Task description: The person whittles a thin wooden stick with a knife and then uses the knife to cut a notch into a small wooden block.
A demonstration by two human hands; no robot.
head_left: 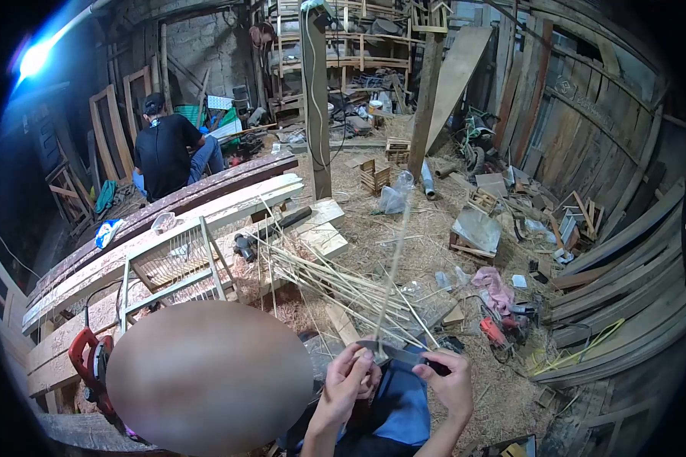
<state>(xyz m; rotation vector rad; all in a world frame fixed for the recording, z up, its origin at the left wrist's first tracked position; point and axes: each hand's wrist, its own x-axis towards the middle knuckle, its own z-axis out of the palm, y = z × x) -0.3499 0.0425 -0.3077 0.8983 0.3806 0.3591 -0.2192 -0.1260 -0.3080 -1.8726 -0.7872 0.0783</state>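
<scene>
Where the two hands meet low in front, the right hand is closed around a knife, its blade lying flat, likely to keep it steady. The left hand pinches a thin stick against the blade, and the stick points up and away. More sticks lie heaped on the floor ahead. Far back, a person sits.

Pile of thin bamboo slivers in front of left hand & right hand; slatted wooden frame to its left on long wooden planks, w/ seated person behind.
</scene>
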